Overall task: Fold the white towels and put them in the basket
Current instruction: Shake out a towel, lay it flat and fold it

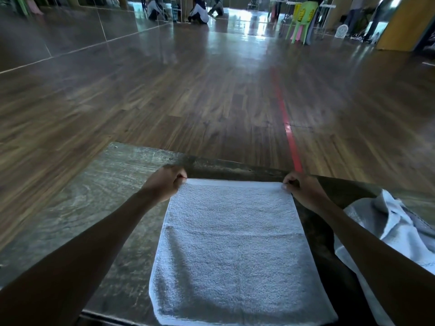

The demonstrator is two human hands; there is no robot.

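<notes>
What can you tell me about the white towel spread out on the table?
The white towel is terry cloth, with a smooth band along its far edge. It lies flat on the wooden table, its near end at the front edge. The left hand and right hand each pinch a far corner.

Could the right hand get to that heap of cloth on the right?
Probably yes. The heap lies close by on that side, with nothing between. The right hand pinches a far corner of the flat towel, though, so it must let go first.
</notes>
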